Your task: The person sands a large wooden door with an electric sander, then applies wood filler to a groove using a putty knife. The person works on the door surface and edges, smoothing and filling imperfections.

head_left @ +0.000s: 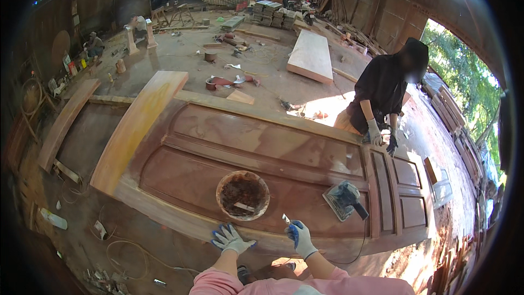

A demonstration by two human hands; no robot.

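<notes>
The large reddish-brown panelled wooden door (262,147) lies flat. Left hand (231,239), in a white-and-blue work glove, rests palm-down on the door's near edge, fingers spread apart. Right hand (299,237), gloved alike, is clamped on a small flat-bladed scraper (286,219), blade tip at the door surface just beside the near edge. A round shallow bowl of dark brown filler (243,195) stands just beyond the hands. A grey electric sander (344,199) sits toward the right. A person in a black hooded top (385,84) works at the door's far right edge.

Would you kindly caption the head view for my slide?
Gloved left hand flat on a wooden door, right hand holding a small blade, beside a bowl and sander.
</notes>
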